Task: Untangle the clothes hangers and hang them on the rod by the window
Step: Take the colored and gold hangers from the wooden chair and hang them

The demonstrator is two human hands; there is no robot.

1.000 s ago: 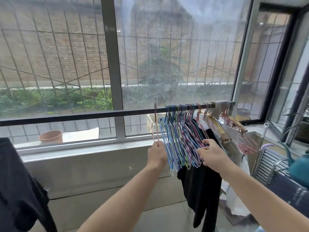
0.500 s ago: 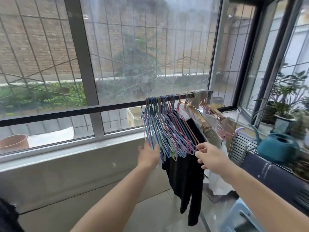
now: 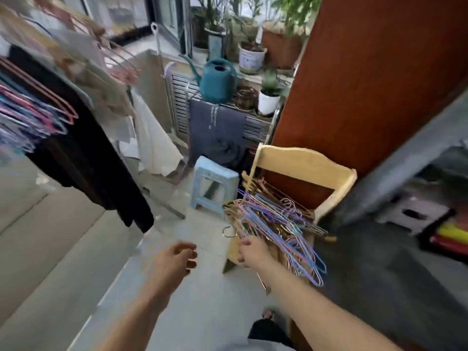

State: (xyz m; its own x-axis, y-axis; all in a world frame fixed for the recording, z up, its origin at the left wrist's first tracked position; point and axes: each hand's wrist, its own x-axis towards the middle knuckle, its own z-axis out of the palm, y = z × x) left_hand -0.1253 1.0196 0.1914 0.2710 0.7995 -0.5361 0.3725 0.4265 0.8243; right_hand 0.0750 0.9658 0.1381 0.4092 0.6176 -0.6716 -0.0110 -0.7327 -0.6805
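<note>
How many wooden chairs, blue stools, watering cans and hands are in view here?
wooden chair: 1
blue stool: 1
watering can: 1
hands, the left hand and the right hand: 2
Total: 5

Both bare forearms extended forward and down, left hand [image 3: 174,259] loosely curled, palm right, holding nothing, right hand [image 3: 252,252] ahead, fingers pinched together, grip unclear through blur

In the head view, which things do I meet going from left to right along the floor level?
Black garment → left hand → blue stool → right hand → hanger pile → door
</note>
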